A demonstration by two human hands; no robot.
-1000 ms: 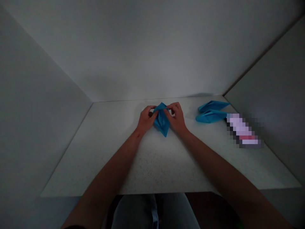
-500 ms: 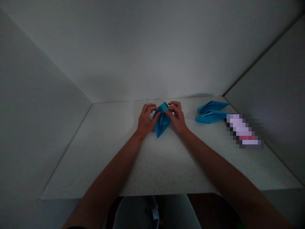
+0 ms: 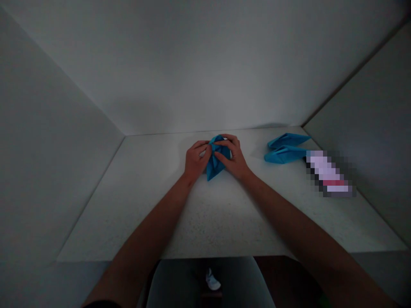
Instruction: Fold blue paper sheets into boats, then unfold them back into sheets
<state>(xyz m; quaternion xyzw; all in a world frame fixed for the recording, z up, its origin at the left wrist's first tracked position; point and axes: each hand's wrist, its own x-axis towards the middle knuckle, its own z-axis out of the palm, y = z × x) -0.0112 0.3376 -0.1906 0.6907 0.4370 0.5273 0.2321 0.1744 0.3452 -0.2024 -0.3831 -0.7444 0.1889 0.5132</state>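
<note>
Between my two hands is a piece of folded blue paper (image 3: 215, 167), its pointed end toward me. My left hand (image 3: 195, 161) grips its left side, thumb and fingers pressed together near the upper fold. On the other side my right hand (image 3: 235, 157) pinches the paper, with the thumb on the front folds and the fingers over the top edge. Fingers hide part of the upper folds. Off to the right lie two more folded blue paper pieces, a rear one (image 3: 285, 139) and a front one (image 3: 285, 154), untouched.
A phone-like object (image 3: 327, 173), blurred by pixels, lies at the right beside the folded pieces. The pale speckled table (image 3: 205, 226) meets walls at the back (image 3: 205, 85) and both sides. My legs (image 3: 180, 284) are below its front edge.
The top flap of the blue paper, upright and square before, is now folded or pressed under my fingers. My right hand has shifted left over the paper, closer to my left hand.
</note>
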